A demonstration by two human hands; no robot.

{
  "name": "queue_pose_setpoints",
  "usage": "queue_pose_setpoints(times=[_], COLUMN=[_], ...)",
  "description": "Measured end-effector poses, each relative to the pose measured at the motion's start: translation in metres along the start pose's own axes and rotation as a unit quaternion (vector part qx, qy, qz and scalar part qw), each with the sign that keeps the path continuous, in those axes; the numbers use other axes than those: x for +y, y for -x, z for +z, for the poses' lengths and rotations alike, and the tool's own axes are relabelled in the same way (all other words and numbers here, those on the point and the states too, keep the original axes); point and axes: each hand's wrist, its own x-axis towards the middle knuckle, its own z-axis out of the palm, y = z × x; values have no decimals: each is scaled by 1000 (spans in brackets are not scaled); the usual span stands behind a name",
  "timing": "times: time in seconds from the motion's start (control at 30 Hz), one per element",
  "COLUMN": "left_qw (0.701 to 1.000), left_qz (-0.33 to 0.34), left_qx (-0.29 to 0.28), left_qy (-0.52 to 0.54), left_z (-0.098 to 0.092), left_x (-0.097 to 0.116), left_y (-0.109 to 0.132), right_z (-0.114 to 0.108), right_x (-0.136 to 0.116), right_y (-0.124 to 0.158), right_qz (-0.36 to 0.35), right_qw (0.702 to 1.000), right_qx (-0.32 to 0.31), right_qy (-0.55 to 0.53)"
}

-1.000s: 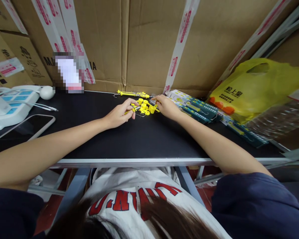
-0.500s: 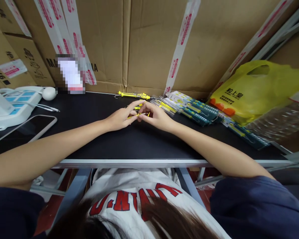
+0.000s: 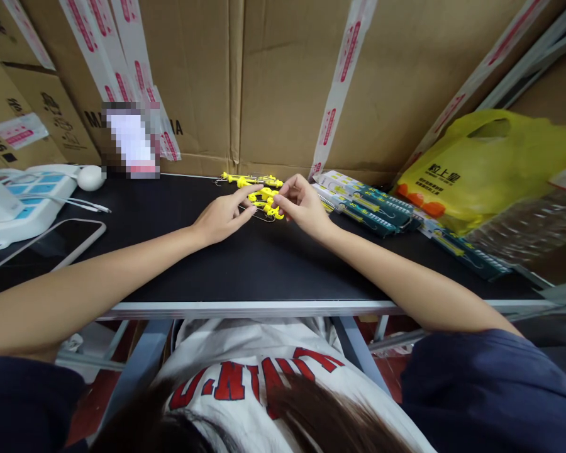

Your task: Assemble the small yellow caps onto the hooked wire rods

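Note:
On the black tabletop lies a small heap of yellow plastic pieces with thin metal hooks [image 3: 265, 202]. My left hand [image 3: 219, 217] is at the heap's left side, its thumb and fingers stretched out and apart, nothing visibly held. On the right, my right hand [image 3: 304, 204] has its thumb and fingertips curled together against the heap's edge; what they pinch, if anything, is too small to make out. Behind the heap is a longer row of yellow hooked pieces [image 3: 231, 178]. Clear tubes with yellow parts [image 3: 329, 204] lie partly hidden behind my right hand.
Flat printed packs [image 3: 372, 217] lie to the right, near a yellow plastic bag [image 3: 490, 163] and a clear plastic tray [image 3: 523, 229]. At left are a white power strip [image 3: 51, 195] with cables and a phone [image 3: 47, 251]. Cardboard boxes [image 3: 283, 82] stand behind.
My hands have moved apart; the right has shifted right and up. The yellow piece that was between them is no longer there, and the heap shows more fully.

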Motion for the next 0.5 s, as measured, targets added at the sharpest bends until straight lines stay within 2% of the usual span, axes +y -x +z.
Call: queue_pose_setpoints(times=[0.17, 0.3, 0.4, 0.5], left_qw=[1000, 999, 999, 998], left_qz=[7, 17, 25, 30], left_qx=[14, 28, 41, 29], left_qy=[19, 37, 23, 36], left_z=[2, -2, -2, -1], left_x=[1, 5, 6, 4], left_y=[-1, -2, -1, 0], right_z=[9, 11, 9, 6], right_x=[-4, -5, -4, -1], right_y=[6, 8, 8, 7], right_qz=[-52, -62, -68, -68], right_qw=[998, 994, 993, 993], right_qx=[-36, -79, -65, -37], right_qy=[13, 43, 66, 91])
